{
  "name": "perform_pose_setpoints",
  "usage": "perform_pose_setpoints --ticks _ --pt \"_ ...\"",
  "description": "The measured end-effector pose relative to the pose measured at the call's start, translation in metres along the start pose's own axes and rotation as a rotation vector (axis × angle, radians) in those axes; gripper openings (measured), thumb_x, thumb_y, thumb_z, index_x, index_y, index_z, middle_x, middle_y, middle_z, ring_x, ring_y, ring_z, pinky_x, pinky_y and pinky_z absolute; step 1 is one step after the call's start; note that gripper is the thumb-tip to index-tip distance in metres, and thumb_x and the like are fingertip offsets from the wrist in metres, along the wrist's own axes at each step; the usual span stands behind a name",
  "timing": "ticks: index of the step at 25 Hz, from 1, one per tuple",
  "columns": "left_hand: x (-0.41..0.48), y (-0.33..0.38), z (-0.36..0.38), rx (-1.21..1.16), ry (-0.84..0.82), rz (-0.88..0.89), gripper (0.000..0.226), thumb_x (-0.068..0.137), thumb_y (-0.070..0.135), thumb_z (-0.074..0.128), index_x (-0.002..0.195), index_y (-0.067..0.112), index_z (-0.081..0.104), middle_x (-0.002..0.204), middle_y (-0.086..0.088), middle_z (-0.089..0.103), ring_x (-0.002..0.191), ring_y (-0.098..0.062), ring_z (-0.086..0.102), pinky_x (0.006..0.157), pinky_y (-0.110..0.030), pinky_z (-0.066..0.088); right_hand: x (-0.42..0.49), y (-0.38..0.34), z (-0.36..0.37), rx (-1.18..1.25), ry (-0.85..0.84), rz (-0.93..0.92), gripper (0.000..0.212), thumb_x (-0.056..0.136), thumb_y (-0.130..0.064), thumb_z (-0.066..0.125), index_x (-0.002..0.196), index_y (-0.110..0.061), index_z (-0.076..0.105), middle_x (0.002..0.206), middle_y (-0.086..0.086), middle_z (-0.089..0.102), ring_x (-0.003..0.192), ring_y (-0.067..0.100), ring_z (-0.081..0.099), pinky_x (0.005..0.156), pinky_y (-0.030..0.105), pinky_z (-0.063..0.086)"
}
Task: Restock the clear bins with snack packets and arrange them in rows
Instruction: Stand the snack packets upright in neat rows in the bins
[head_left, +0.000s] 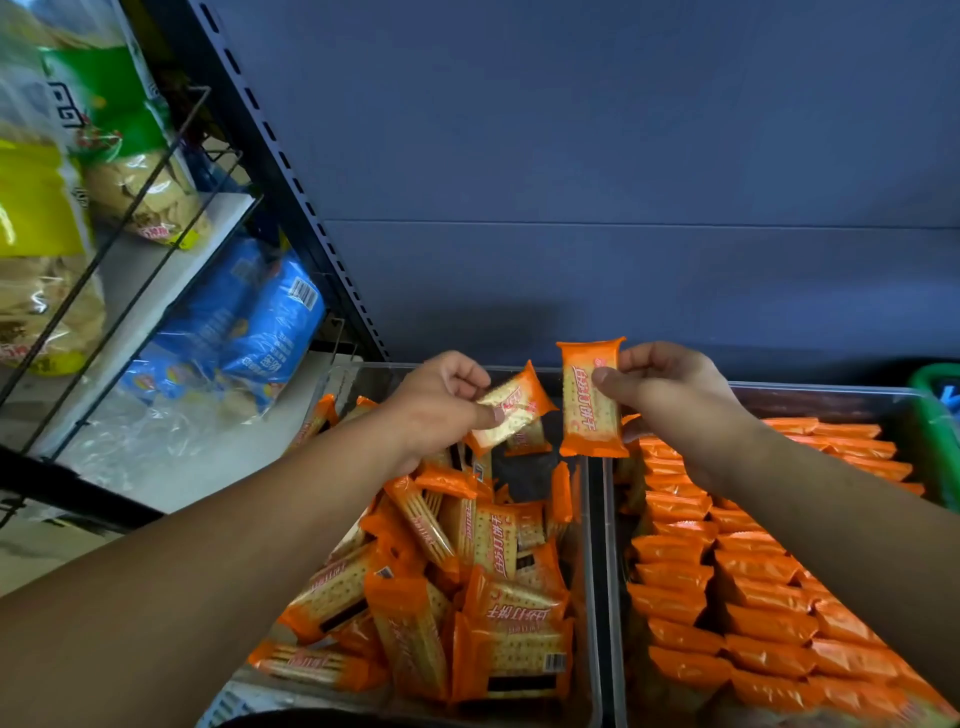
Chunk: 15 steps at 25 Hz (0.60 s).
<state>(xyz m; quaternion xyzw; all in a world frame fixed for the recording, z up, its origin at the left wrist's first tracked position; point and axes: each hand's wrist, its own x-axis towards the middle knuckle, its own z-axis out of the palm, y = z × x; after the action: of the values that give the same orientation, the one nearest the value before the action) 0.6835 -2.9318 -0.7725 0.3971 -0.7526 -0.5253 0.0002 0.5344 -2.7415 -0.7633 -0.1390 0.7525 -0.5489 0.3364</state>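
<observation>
My left hand (441, 402) pinches an orange cracker packet (511, 408), tilted, above the left clear bin (592, 571). My right hand (670, 395) holds a second orange cracker packet (589, 400) upright between thumb and fingers, over the gap between the bins. The left bin holds a loose jumble of orange packets (467, 597). In the right clear bin (831, 395), orange packets (727, 597) stand on edge in neat rows.
A dark shelving upright (291, 187) rises at the left, with wire shelves carrying blue snack bags (249, 322) and yellow and green bags (119, 156). A blue wall panel is behind the bins. A green basket rim (935, 405) shows at far right.
</observation>
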Motion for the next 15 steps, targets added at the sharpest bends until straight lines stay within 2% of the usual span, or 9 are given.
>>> perform_pose_setpoints --ticks 3,6,10,15 --pt "0.001 -0.006 0.0 -0.07 -0.059 -0.016 0.048 0.088 0.007 0.081 0.13 0.024 0.067 0.116 -0.004 0.072 0.106 -0.019 0.072 0.095 -0.039 0.061 0.002 0.003 0.002 0.042 -0.026 0.007 0.029 0.096 -0.016 0.074 0.121 -0.009 0.061 0.1 0.01 0.077 0.084 0.025 0.078 0.064 0.034 0.061" --pt "0.002 -0.006 0.001 -0.122 -0.057 -0.004 0.038 0.088 0.003 0.08 0.12 0.021 0.072 0.113 -0.004 0.076 0.103 -0.019 0.075 0.091 -0.04 0.063 0.003 0.004 0.004 0.052 -0.063 -0.008 0.034 0.096 -0.012 0.074 0.126 -0.007 0.059 0.1 0.012 0.078 0.083 0.026 0.079 0.075 0.043 0.066" --pt "0.001 0.0 0.006 -0.133 -0.069 0.01 0.031 0.084 0.002 0.082 0.109 0.019 0.073 0.104 -0.002 0.079 0.101 -0.02 0.075 0.09 -0.038 0.062 -0.001 0.0 0.007 0.085 -0.106 -0.016 0.043 0.094 -0.008 0.075 0.132 -0.014 0.055 0.101 0.01 0.078 0.087 0.022 0.079 0.077 0.043 0.066" --pt "-0.005 0.006 0.004 -0.346 -0.211 -0.001 0.037 0.085 0.001 0.081 0.119 0.008 0.066 0.109 -0.01 0.079 0.104 -0.027 0.076 0.094 -0.044 0.061 -0.005 -0.001 0.016 0.047 -0.143 -0.088 0.046 0.095 -0.004 0.073 0.134 -0.022 0.059 0.112 0.002 0.072 0.093 0.015 0.077 0.077 0.04 0.066"
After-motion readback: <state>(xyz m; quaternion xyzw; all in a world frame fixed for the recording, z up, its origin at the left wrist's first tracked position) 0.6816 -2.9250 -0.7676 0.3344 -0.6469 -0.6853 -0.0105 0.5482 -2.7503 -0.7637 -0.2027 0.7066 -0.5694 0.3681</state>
